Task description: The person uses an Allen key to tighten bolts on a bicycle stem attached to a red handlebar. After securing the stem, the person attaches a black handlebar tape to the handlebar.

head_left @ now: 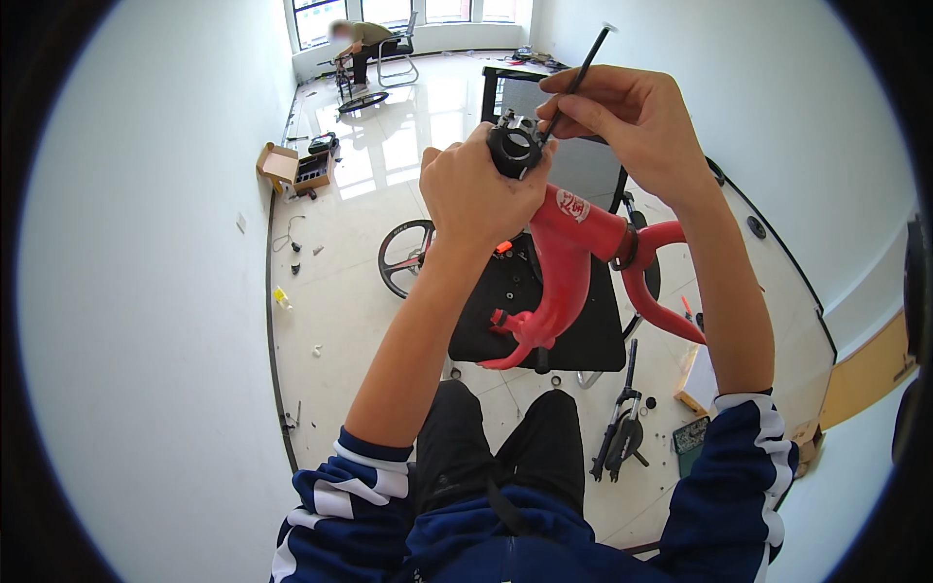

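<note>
Both forearms raised from the lower edge, bare to the pushed-up sleeves, elbows bent. Left hand [478, 194] curled into a closed grip, knuckles toward the camera, thumb side up. Right hand [630, 115] held higher and just beside it, wrist bent, fingertips [562, 100] pinched together in a fine grip.

White walls [146, 291], glossy tiled floor [330, 291] w/ window [389, 10] glare, chair [398, 53] at far end.
</note>
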A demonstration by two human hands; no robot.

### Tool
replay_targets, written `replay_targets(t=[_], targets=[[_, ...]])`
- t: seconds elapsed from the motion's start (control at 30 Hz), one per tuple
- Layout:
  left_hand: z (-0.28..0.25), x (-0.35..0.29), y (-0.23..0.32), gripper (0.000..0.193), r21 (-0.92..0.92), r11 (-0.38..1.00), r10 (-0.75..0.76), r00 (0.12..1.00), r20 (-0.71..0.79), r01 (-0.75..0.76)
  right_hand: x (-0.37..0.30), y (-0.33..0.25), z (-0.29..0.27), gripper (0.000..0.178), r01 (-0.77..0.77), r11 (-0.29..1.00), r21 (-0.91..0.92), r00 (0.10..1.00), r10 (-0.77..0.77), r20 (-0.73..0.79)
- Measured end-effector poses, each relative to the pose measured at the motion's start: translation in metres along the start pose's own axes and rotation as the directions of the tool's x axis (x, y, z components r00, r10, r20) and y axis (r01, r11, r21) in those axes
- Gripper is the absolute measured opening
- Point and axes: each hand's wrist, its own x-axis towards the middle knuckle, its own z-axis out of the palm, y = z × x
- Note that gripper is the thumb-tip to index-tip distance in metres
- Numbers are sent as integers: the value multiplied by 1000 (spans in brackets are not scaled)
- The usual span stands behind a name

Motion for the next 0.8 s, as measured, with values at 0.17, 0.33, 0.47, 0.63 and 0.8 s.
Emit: replay_targets(t=[0.17,0.33,0.47,0.63,0.8], targets=[[1,1,-1,41,-46,998,-31,999,15,32,0,-3,-1,25,-15,999,33,1000,15,10],[2,0,-1,43,-37,999,-18,1000,20,19,-1,2,-3,22,-75,996,56,997,75,5],[4,1,-2,43,-29,999,-14,1000,18,15,-1,-3,-3,19,-57,990,-126,998,57,-5],[4,1,-3,43,-38,999,-2,1000,11,3,0,-7,-7,19,-88,988,-123,996,91,15],[2,1,-1,42,-40,999,-9,1000,21,10,1,-7,-7,26,-57,997,-43,997,59,51]])
